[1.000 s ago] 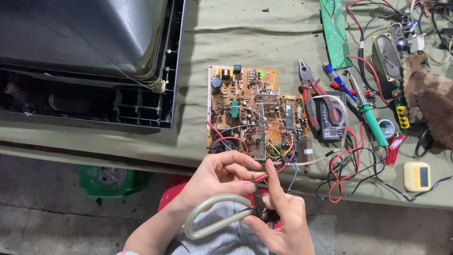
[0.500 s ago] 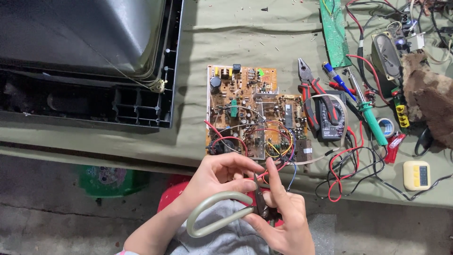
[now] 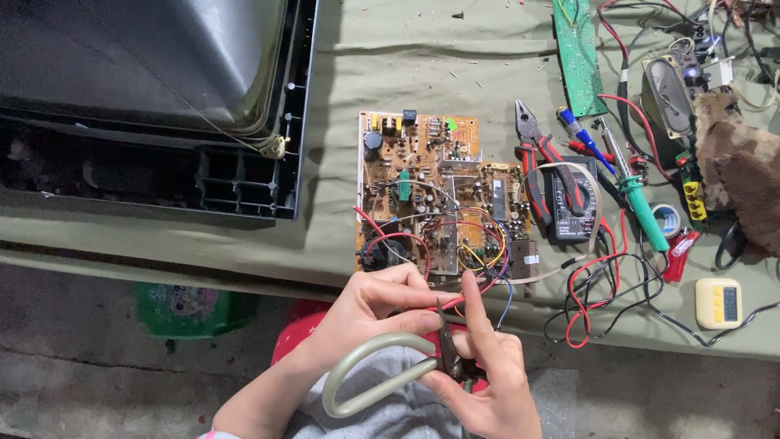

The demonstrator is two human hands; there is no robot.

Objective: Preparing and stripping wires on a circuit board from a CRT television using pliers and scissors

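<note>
The left hand (image 3: 370, 305) and the right hand (image 3: 483, 378) meet at the near edge of the counter (image 3: 406, 73), just below the circuit board (image 3: 435, 191). The left hand is clenched on a red wire (image 3: 455, 302) that runs from the board, pinching it between thumb and fingertips. The right hand is grasping scissors (image 3: 382, 378) with a pale green loop handle; its forefinger points up along the short dark blades, whose tips sit at the wire beside the left thumb. The handle loop hangs over the person's grey lap, off the counter. The board lies flat on the green cloth, with red, yellow and blue leads curling over its near right corner. Just right of it lie pliers (image 3: 532, 150) with red grips and a dark multimeter (image 3: 569, 199), their edges touching. Farther right are a green-handled soldering iron (image 3: 642, 207), a blue screwdriver (image 3: 581, 134) and a small yellow device (image 3: 718, 302), with red and black leads looped between them. An opened television casing (image 3: 154, 106) fills the counter's left end, well apart from the hands.
</note>
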